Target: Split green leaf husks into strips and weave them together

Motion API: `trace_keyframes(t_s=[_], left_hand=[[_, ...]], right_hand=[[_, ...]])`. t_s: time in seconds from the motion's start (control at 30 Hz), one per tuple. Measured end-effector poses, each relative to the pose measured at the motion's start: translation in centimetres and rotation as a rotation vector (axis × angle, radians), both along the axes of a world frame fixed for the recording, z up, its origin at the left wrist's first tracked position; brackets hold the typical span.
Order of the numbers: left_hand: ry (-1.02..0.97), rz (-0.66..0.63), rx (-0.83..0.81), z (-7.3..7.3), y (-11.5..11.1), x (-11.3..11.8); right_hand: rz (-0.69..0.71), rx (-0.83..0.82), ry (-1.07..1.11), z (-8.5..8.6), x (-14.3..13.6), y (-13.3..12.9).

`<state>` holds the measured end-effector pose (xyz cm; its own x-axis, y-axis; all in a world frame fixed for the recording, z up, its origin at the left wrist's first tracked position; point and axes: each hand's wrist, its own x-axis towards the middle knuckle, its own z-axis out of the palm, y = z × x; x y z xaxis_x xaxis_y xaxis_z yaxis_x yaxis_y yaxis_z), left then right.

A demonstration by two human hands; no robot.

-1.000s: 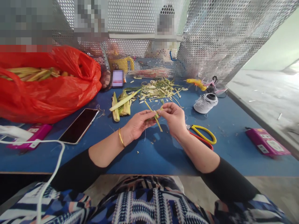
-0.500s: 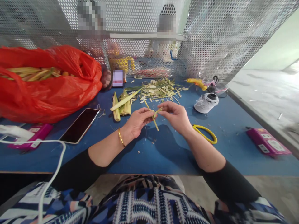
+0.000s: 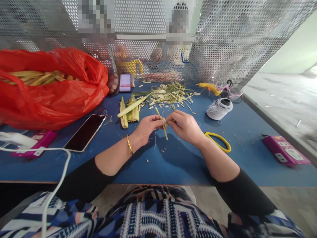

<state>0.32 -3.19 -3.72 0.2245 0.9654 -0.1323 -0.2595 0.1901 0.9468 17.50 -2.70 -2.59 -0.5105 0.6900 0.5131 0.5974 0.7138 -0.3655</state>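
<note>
My left hand, a gold bangle at its wrist, is closed with thumb and fingers pinching a thin yellow-green husk strip. The strip slants across the fingertips, and its lower end sticks out toward me. Close against it, my right hand is closed in a pinch at a second, crossing piece, mostly covered by the fingers. A thin thread hangs below the left fingers. Beyond the hands lie thick husk pieces on the left and a heap of shredded husk strips.
A red plastic bag of husks stands at the left, with a phone before it. To the right are yellow-handled scissors or snips, a white thread spool, a yellow glue gun and a purple box. A perforated metal screen rises behind.
My right hand has turned over and drawn in against the left fingertips, covering the crossing piece that showed before. The left hand still pinches the strip, which now stands a little steeper.
</note>
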Motion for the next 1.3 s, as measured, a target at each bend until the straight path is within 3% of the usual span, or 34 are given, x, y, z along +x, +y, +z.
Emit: trace_keyframes(t_s=[0.4,0.57,0.73,1.0,1.3], left_hand=[[0.264,-0.023,0.103,-0.2,0.5,-0.3],[0.197,-0.004,0.066,0.0,0.5,-0.4],[0.136,-0.074,0.026,0.2,0.6,-0.6],[0.055,-0.163,0.001,0.4,0.7,-0.8],[0.130,-0.122,0.075,0.0,0.8,-0.8]], right_hand=[[-0.041,0.344,-0.268,-0.4,-0.7,-0.3],[-0.006,0.323,-0.217,-0.4,-0.4,-0.1],[0.078,0.294,-0.160,0.0,0.4,0.3],[0.017,0.289,-0.203,0.0,0.2,0.3],[0.050,0.209,-0.138,0.4,0.2,0.0]])
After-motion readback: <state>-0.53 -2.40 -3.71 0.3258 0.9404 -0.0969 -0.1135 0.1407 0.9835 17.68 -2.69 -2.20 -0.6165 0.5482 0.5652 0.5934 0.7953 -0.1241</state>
